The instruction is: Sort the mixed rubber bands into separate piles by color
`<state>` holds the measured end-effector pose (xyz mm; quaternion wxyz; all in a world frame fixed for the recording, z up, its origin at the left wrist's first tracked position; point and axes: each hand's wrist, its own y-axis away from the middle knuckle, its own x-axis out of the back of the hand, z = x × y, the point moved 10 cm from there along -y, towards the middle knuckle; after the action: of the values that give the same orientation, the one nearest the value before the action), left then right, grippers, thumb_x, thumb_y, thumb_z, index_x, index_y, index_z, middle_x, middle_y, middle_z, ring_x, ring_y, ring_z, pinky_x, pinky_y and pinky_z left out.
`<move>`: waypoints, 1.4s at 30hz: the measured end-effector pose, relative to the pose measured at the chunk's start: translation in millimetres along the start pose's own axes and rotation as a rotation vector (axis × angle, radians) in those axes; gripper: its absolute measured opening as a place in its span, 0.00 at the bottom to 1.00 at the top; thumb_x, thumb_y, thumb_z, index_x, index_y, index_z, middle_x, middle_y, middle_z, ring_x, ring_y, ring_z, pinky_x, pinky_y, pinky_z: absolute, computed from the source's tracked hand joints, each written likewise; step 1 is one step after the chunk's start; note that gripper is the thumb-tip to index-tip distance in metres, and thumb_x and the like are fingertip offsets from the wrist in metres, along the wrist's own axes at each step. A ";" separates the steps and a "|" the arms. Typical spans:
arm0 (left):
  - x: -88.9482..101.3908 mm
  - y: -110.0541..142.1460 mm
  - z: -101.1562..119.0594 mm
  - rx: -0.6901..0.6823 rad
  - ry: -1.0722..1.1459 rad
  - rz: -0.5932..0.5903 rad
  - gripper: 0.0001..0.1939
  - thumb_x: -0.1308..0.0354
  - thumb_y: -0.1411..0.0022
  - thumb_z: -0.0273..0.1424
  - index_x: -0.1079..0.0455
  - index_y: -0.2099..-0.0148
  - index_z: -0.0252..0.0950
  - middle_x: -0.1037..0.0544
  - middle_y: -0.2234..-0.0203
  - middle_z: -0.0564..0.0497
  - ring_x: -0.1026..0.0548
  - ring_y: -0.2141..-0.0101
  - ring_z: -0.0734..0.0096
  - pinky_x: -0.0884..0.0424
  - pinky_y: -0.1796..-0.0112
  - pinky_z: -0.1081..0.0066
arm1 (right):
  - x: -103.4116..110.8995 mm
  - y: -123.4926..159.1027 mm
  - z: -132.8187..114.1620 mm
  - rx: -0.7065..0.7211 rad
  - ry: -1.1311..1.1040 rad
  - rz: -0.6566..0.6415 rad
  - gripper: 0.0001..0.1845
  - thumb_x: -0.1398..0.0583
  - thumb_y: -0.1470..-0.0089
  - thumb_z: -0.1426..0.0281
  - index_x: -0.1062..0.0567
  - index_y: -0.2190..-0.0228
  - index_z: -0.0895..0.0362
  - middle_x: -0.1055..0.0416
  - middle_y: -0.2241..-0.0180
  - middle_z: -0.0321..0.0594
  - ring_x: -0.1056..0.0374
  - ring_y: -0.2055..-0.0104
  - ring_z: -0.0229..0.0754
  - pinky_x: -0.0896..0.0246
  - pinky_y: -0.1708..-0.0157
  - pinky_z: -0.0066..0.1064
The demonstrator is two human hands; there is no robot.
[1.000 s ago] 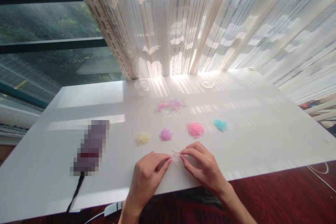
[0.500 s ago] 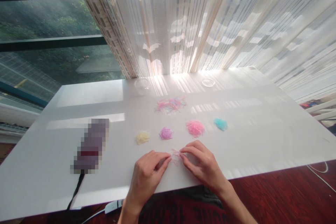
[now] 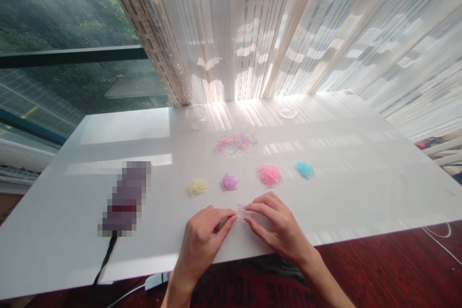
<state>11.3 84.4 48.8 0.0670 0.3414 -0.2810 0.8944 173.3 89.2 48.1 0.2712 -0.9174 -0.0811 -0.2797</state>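
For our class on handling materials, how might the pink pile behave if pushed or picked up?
The pink pile would probably spread when pushed, since it looks like many thin, separate strands. A pinch would likely lift only some, as stray ends stick out around its edge. It seems unlikely to roll, being a low, loose heap.

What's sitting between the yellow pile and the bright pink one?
A purple pile of thin strands lies between the yellow pile and the pink pile, touching neither, as the head view shows.
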 end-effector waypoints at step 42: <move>-7.7 1.7 -0.7 0.002 0.056 -0.066 0.08 0.41 0.26 0.26 0.21 0.52 0.39 0.16 0.60 0.47 0.17 0.61 0.67 0.20 0.60 0.72 | 11.0 -2.7 -0.1 -0.018 -0.079 0.062 0.06 0.36 0.35 0.75 0.20 0.60 0.52 0.24 0.66 0.40 0.27 0.64 0.43 0.26 0.64 0.34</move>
<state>16.2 83.9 42.6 0.1040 0.3252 -0.2670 0.9012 181.5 91.4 55.5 0.2679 -0.9323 -0.0609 -0.2353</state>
